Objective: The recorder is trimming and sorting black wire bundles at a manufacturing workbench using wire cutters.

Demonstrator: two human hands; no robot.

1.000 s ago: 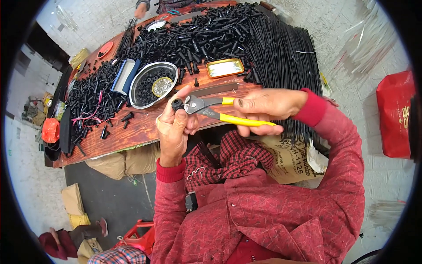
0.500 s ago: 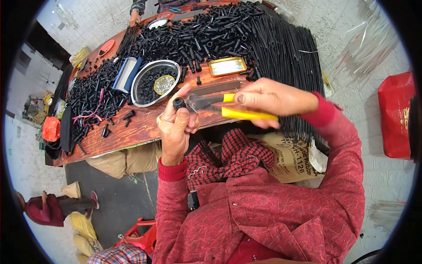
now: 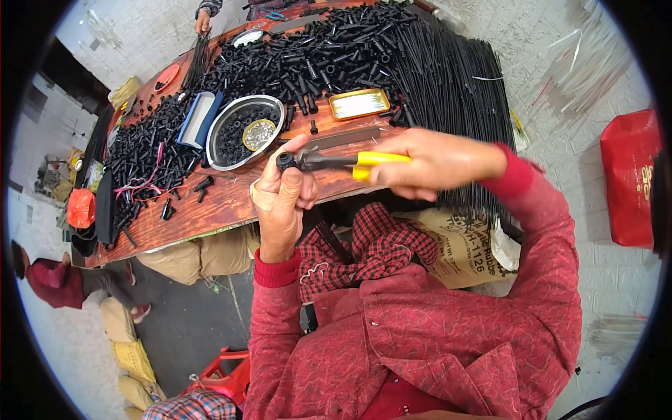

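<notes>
Between the thumb and fingers of my left hand [image 3: 276, 206] is a small black ring-ended part [image 3: 285, 162], its round end facing up. Yellow-handled pliers [image 3: 329, 162] are gripped in my right hand [image 3: 430, 166], which is slightly blurred. Their dark jaws reach left to the black part and meet its side; whether they pinch something there I cannot tell. Just beyond both hands lies a long flat dark bar [image 3: 343, 138] on the wooden table [image 3: 224, 199].
A metal bowl [image 3: 211, 150] holds small black pieces and a round tin of silvery bits [image 3: 259, 134]. Heaped black tubular parts [image 3: 301, 66], long black rods [image 3: 455, 98], a yellow-rimmed tin [image 3: 358, 115] and a blue tray [image 3: 199, 119] surround it. Another person's hand [image 3: 203, 22] grasps rods; someone walks at left [image 3: 52, 280].
The plier handles have come closer together in my right hand, and the jaws now sit against the black part. The other person's hand has shifted left; the walker has moved left.
</notes>
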